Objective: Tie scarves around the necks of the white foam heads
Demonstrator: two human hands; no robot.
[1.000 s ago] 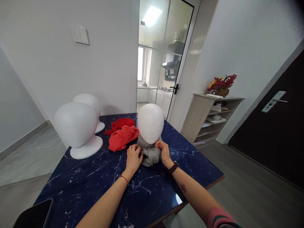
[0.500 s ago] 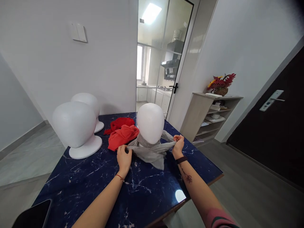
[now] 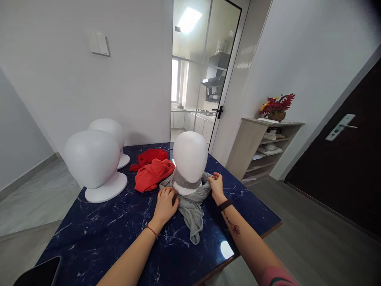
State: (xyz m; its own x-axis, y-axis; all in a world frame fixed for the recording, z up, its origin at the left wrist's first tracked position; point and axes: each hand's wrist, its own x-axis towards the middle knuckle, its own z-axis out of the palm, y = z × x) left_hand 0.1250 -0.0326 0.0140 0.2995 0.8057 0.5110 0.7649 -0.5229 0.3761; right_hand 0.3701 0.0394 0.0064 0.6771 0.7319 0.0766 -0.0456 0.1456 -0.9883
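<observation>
A white foam mannequin head (image 3: 190,155) stands upright on the table, with a thin grey scarf (image 3: 192,216) wound round its neck. One end of the scarf drapes forward over the tabletop in front of the base. At the left of the base, my left hand (image 3: 166,202) has its fingers curled down on the scarf; its fingertips are partly hidden. On the other side, my right hand (image 3: 216,187) pinches a bunched part of the scarf. Just left of the head lie a coral-red cloth (image 3: 153,174) and a darker red cloth (image 3: 151,157), both crumpled.
Two more white mannequin heads, a near one (image 3: 93,159) and a far one (image 3: 108,129), stand at the table's left. A phone (image 3: 37,272) lies at the near left corner of the dark blue marbled table (image 3: 119,230). Beyond the right edge is a shelf unit (image 3: 250,147).
Both hands have come closer to the mannequin head's base, the left moving right and the right moving left. The scarf's stretched front has slackened, and its end hangs further forward.
</observation>
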